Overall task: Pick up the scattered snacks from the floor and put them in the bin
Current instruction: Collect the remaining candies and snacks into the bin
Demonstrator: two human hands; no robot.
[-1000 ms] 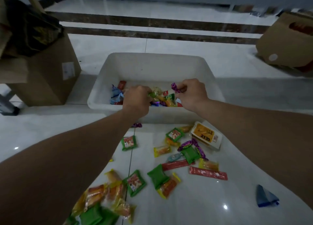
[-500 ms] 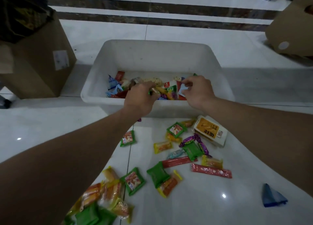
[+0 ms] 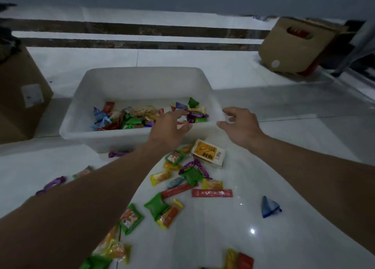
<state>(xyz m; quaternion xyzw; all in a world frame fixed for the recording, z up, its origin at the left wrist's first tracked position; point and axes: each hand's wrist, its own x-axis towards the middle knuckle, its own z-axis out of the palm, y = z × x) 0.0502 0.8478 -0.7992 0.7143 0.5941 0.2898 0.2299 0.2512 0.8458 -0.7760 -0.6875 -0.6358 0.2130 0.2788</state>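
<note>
both of my hands are empty, fingers spread and loosely curled: the left hand point(image 3: 169, 129) hangs over the near rim of the white bin point(image 3: 142, 82), its fingertips above the snacks inside, and the right hand point(image 3: 240, 125) sits just off the bin's near right corner, gripping nothing. the bin rests on a glossy white tiled floor point(image 3: 284, 238) that throws back small points of light. inside it lies a mixed heap of wrapped snacks point(image 3: 142, 116), green, blue, red and purple. more snacks are strewn on the floor between my forearms: an orange and white carton point(image 3: 209, 153) just in front of the bin, green packets, yellow candies, 2 red sticks point(image 3: 212, 193), and a blue triangular packet point(image 3: 269, 207) well apart to the right. a purple candy point(image 3: 118, 153) lies against the bin's front wall. a cardboard box point(image 3: 18, 98) stands at the left, another cardboard box point(image 3: 294, 47) far right. dark stone bands point(image 3: 132, 43) cross the floor behind. the room is dim.
</note>
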